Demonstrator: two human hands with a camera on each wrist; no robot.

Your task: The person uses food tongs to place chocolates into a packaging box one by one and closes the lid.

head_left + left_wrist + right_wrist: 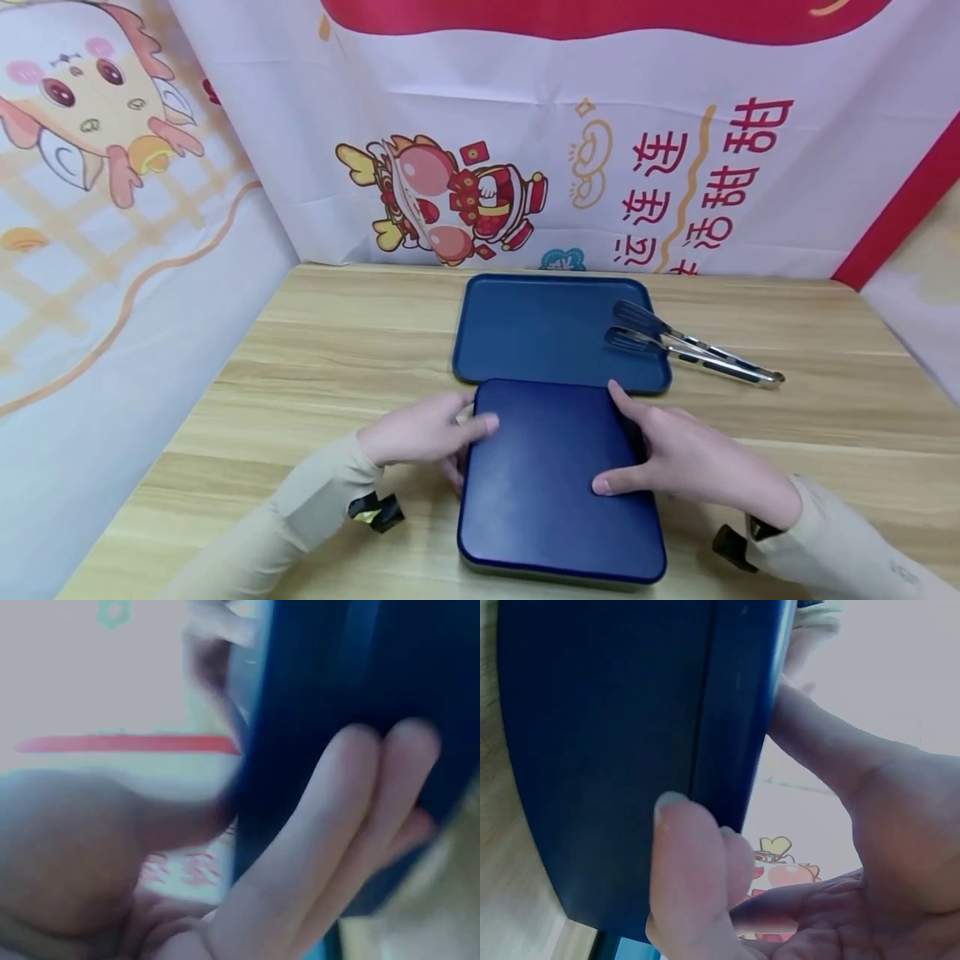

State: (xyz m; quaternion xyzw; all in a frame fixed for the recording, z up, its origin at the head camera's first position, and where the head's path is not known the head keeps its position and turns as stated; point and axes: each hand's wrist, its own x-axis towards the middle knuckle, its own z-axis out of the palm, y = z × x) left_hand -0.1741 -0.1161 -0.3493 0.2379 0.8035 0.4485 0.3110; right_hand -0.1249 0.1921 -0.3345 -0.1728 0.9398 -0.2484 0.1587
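A dark blue rectangular lidded box [547,500] lies on the wooden table in the head view, its long sides running away from me. At its left side, my left hand [416,433] has the thumb over the top edge and its fingers [330,802] against the side wall. My right hand [693,462] grips the opposite side, thumb on top and fingers [690,862] across the seam below the lid [739,705]. The inside of the box is hidden under the lid.
Just beyond the box lies a blue tray [532,325]. Metal tongs [705,354] with dark heads rest across its right edge, handles out over the table [337,358]. A printed cloth [480,75] stands behind the table.
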